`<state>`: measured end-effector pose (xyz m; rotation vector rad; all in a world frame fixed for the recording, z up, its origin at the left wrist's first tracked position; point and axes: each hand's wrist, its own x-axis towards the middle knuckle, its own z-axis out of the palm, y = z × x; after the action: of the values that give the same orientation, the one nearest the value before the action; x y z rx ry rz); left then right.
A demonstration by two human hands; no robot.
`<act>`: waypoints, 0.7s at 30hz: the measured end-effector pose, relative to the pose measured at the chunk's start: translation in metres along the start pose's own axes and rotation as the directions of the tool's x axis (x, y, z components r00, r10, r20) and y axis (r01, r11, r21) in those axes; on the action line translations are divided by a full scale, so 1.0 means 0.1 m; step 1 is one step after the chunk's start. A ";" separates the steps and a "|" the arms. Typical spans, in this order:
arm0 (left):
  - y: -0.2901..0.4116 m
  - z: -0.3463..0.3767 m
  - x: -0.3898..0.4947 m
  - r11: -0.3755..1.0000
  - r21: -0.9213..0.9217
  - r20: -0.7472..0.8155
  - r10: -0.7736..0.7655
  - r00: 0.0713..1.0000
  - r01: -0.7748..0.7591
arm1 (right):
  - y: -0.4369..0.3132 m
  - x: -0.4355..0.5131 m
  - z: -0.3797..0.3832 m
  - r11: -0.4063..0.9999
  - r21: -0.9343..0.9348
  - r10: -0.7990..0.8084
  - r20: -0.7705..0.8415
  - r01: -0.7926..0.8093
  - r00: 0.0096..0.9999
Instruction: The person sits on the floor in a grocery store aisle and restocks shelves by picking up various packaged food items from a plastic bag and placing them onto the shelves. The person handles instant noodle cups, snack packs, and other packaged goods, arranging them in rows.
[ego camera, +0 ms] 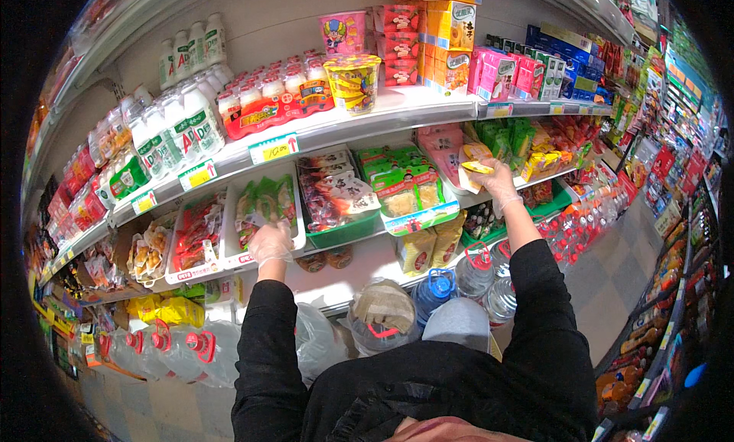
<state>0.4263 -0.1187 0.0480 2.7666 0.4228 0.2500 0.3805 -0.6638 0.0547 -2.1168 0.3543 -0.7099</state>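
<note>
My left hand (pixel 270 244), in a clear plastic glove, rests at the front of a white tray (pixel 299 235) of green snack packets (pixel 261 198); whether its fingers grip anything is unclear. On the right, my gloved right hand (pixel 498 184) holds a small yellow and white packet (pixel 477 168) above the lower shelf, near pink packets (pixel 444 149). Between the hands stand a green bin (pixel 344 232) with white and red snack packets (pixel 344 192) and a tray (pixel 424 221) of green-topped packets (pixel 404 175).
An upper shelf (pixel 344 129) holds white bottles (pixel 198 123), a yellow noodle tub (pixel 352 83) and drink cartons (pixel 453 26). Large water bottles (pixel 198 341) and a blue-capped bottle (pixel 438 287) stand low before me. A tiled aisle (pixel 613 275) runs at the right.
</note>
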 end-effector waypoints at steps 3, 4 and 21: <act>0.07 0.04 0.00 1.000 -0.012 0.003 0.016 1.000 -0.016 | 0.41 0.07 -0.01 0.995 0.099 -0.006 -0.049 0.010 0.999; 0.07 0.05 0.01 1.000 -0.010 0.004 0.017 1.000 -0.017 | 0.46 0.07 0.01 0.993 0.110 -0.031 -0.062 0.038 0.998; 0.04 0.04 0.00 0.998 0.039 -0.006 0.050 0.999 -0.050 | -1.38 -0.85 -0.34 0.715 0.695 -0.100 -0.003 0.074 0.995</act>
<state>0.4278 -0.1234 0.0460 2.8180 0.3642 0.2661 0.2922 -0.5622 0.1507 -1.4165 -0.0502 -0.7153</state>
